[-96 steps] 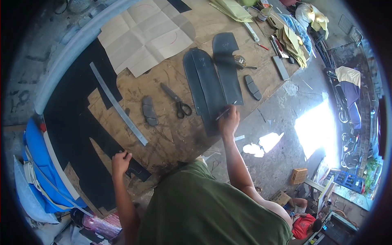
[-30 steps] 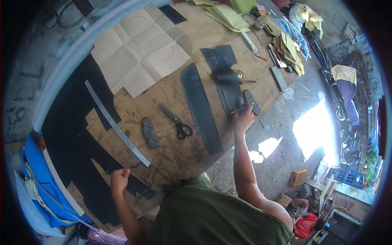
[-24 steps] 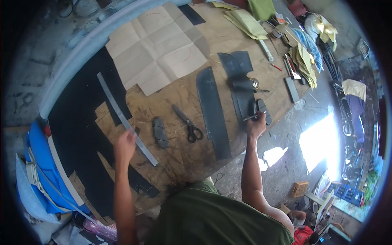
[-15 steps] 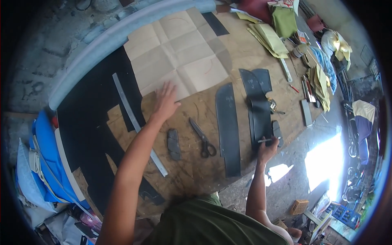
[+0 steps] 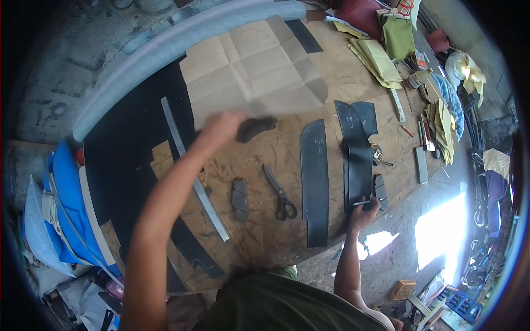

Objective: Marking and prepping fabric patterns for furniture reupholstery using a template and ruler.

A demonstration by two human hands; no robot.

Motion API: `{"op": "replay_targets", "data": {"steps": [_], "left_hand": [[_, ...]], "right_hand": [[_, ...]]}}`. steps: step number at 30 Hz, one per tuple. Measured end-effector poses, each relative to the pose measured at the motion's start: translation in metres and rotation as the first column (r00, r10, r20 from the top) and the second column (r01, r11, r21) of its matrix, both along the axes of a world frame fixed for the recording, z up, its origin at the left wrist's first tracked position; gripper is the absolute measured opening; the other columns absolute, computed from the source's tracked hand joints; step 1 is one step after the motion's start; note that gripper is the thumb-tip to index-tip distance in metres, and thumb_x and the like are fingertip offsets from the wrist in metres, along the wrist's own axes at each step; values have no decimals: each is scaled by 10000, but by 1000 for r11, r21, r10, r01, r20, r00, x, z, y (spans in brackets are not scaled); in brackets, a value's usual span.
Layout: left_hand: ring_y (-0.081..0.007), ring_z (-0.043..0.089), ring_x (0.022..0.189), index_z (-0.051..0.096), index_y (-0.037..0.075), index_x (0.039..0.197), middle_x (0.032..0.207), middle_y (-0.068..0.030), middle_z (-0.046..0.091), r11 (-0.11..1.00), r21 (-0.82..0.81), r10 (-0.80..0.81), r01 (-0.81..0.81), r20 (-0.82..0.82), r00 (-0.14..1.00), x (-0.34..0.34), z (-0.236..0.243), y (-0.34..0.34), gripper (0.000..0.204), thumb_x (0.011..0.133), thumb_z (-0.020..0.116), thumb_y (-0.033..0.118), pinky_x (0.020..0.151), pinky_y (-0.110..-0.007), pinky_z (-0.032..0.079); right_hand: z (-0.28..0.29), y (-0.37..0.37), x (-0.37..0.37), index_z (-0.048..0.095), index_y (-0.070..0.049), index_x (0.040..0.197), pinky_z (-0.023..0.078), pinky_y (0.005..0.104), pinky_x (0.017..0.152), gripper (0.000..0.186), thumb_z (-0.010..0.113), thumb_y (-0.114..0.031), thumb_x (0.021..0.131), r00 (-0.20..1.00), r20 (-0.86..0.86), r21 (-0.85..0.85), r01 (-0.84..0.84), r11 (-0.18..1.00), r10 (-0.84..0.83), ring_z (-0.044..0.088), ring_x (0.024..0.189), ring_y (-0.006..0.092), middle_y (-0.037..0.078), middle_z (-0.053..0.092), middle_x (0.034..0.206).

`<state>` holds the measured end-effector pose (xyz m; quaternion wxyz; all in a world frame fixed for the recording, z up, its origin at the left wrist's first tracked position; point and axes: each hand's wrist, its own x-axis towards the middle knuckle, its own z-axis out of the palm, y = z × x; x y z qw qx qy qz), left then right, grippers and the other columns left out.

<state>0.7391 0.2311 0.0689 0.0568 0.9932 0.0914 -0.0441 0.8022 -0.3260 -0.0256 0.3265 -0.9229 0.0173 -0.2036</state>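
Observation:
My left hand (image 5: pixel 223 128), smeared by motion, is at the near edge of a large creased sheet of brown paper (image 5: pixel 254 66). Whether its fingers grip the paper cannot be made out. Just right of it lies a dark, lumpy block (image 5: pixel 256 128). My right hand (image 5: pixel 365 214) is closed around a slim silver pen-like stick (image 5: pixel 361 203), at the near end of overlapping black cut pieces (image 5: pixel 359 165) with pale marks. To their left is another long black piece (image 5: pixel 314 182). Scissors (image 5: pixel 280 193) and a dark grey block (image 5: pixel 239 199) rest between my arms.
A metal ruler (image 5: pixel 193 165) lies over black material (image 5: pixel 132 127) on the left. A pale roll (image 5: pixel 176 44) runs along the far edge. Folded yellowish paper (image 5: pixel 378 60), a tape measure (image 5: pixel 378 154) and another grey block (image 5: pixel 380 190) are at the right.
The paper's near edge has drawn back, uncovering the dark block beside my left hand. That hand has gone from spread on the paper to a blur. My right hand has barely moved.

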Motion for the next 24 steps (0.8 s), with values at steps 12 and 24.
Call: {"op": "replay_targets", "data": {"steps": [12, 24], "left_hand": [[-408, 711, 898, 723, 86, 1136, 1040, -104, 783, 924, 341, -42, -174, 543, 839, 40, 275, 55, 243, 1054, 526, 204, 812, -498, 566], [-373, 741, 960, 708, 103, 1243, 1199, -124, 768, 879, 419, 93, -227, 317, 944, -158, 216, 19, 305, 968, 579, 129, 827, -462, 585]], "right_hand": [[2, -8, -1, 624, -69, 1197, 532, 421, 886, 338, 770, -111, 895, 999, -8, 94, 41, 995, -40, 693, 953, 326, 118, 704, 1068], [-3, -30, 4, 704, -12, 1171, 567, 387, 828, 349, 663, 27, 827, 982, 137, -196, -103, 975, 131, 699, 915, 281, 144, 728, 1064]]}}
